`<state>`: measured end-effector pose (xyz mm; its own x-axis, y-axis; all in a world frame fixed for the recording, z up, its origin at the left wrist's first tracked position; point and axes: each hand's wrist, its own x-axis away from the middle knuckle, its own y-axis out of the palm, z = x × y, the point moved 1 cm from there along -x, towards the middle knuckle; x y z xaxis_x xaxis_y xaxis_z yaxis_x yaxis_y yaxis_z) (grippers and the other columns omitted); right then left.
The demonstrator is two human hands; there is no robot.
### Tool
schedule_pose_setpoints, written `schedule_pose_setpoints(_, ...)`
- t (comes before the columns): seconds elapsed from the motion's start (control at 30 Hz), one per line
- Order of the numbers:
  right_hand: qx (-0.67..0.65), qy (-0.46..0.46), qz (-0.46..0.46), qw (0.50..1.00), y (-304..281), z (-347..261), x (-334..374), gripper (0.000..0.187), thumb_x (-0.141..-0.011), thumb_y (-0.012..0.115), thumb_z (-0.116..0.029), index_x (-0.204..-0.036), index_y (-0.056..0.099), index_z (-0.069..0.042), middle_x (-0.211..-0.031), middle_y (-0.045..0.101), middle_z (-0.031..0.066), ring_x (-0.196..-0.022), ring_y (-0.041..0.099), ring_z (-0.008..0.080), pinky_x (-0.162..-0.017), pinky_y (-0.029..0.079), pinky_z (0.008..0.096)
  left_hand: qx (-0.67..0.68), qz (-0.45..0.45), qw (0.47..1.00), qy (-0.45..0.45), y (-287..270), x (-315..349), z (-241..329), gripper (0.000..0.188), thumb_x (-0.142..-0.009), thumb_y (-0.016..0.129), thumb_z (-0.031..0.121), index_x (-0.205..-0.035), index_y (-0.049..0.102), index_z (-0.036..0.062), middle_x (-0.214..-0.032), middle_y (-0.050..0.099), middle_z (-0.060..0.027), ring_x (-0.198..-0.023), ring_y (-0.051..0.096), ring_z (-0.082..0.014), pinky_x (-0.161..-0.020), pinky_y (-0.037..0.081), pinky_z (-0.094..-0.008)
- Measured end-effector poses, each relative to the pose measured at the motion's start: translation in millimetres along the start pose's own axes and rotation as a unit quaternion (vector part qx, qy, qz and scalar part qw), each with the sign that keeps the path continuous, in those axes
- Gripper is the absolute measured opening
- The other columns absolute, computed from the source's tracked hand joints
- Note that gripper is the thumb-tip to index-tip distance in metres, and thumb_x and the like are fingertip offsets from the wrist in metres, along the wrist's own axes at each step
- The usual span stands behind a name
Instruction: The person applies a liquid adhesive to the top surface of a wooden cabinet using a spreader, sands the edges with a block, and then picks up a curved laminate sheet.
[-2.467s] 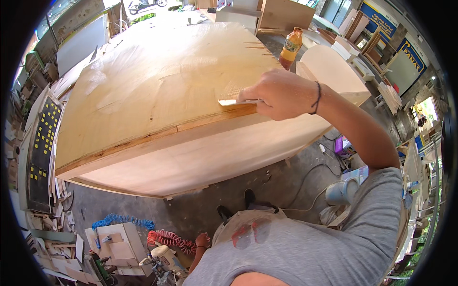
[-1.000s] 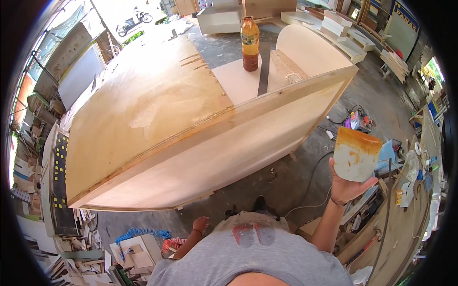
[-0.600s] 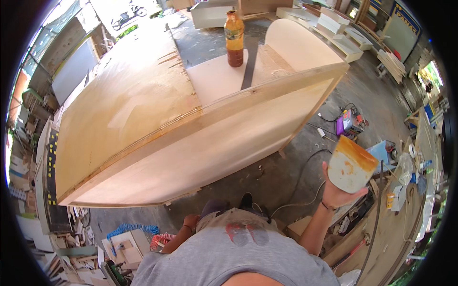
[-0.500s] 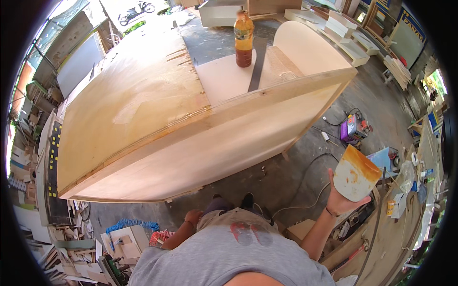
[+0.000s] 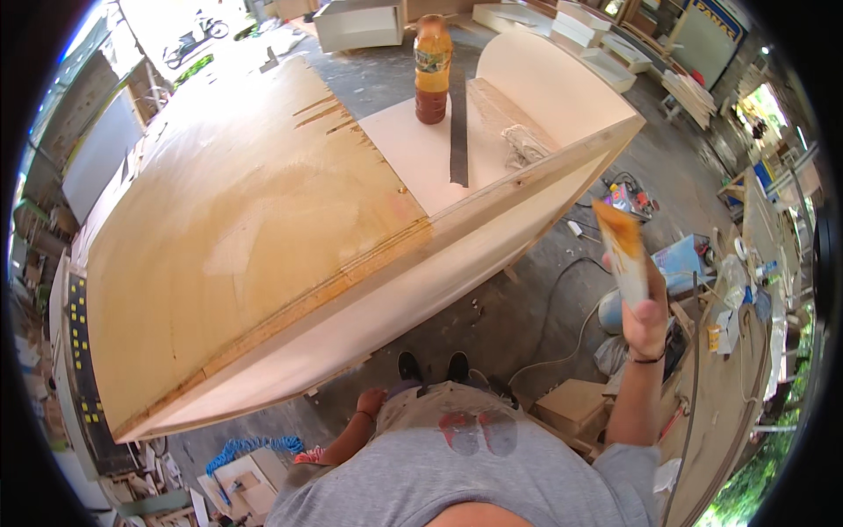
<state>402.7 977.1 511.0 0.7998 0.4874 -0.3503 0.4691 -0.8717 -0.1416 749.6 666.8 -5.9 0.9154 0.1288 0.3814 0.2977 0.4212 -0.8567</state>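
My right hand (image 5: 645, 321), raised on the right, grips a flat white spreader (image 5: 625, 263) with amber smears along its upper edge. The spreader is seen nearly edge-on, away from the large wooden cabinet-like piece (image 5: 263, 228). My left hand (image 5: 371, 401) hangs low beside my thigh; its fingers are too small and foreshortened to read. On the pale recessed part of the piece stands a plastic bottle (image 5: 431, 83) of amber and reddish-brown liquid. Beside it lies a dark flat strip (image 5: 458, 132), and a crumpled whitish cloth (image 5: 524, 147) sits by the edge.
To the right is a long workbench (image 5: 733, 386) with scattered items. A purple tin (image 5: 625, 206), a light blue container (image 5: 680, 263) and cables lie near it. A cardboard box (image 5: 571, 404) stands by my right side. A coiled blue hose (image 5: 250, 450) lies low on the left.
My right hand has risen and turned the spreader from face-on to nearly edge-on. The view has shifted, bringing the cloth into clearer sight. My left hand stays low.
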Motion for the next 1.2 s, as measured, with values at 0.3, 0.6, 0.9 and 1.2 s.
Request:
schedule_pose_setpoints(0.3,0.544,-0.082,-0.16,0.82,124.5,-57.6,-48.7,0.069,-0.059,0.07,-0.044,-0.118,0.056,-0.01,-0.129,0.046,0.0151,-0.121,0.038,0.0346,-0.097,0.028,0.0465,0.001,-0.128,0.991,-0.046,-13.8,12.4,-27.2,0.014,-0.075,0.057,0.019,-0.086,0.063,0.0115,-0.084,0.064,-0.0117,-0.08,0.063,-0.0318,-0.065,0.051,-0.0426)
schedule_pose_setpoints(0.6,0.579,-0.055,-0.165,0.796,140.8,-62.7,-44.1,0.065,-0.06,0.069,-0.044,-0.115,0.059,-0.012,-0.126,0.048,0.0138,-0.119,0.04,0.0334,-0.096,0.03,0.0451,0.022,-0.126,0.991,-0.028,-5.6,1.5,-44.4,0.019,-0.075,0.059,0.021,-0.091,0.062,0.0126,-0.086,0.065,-0.0113,-0.08,0.063,-0.0312,-0.066,0.052,-0.0435)
schedule_pose_setpoints(0.9,0.592,-0.038,-0.177,0.785,148.9,-62.5,-61.0,0.063,-0.06,0.069,-0.04,-0.115,0.059,-0.011,-0.125,0.05,0.0125,-0.118,0.041,0.0321,-0.096,0.031,0.0442,0.037,-0.088,0.995,-0.003,6.5,-10.2,-77.2,0.037,-0.074,0.064,0.026,-0.11,0.056,0.0183,-0.102,0.061,-0.0074,-0.091,0.061,-0.0277,-0.07,0.051,-0.0413)
schedule_pose_setpoints(1.2,0.578,-0.008,-0.191,0.793,139.8,-69.6,-67.7,0.063,-0.059,0.069,-0.039,-0.115,0.059,-0.012,-0.125,0.051,0.013,-0.119,0.041,0.0311,-0.096,0.031,0.0437,0.007,-0.13,0.991,-0.02,13.2,-1.6,-82.7,0.026,-0.073,0.066,0.03,-0.095,0.06,0.0163,-0.096,0.062,-0.0082,-0.088,0.061,-0.0287,-0.07,0.051,-0.0425)
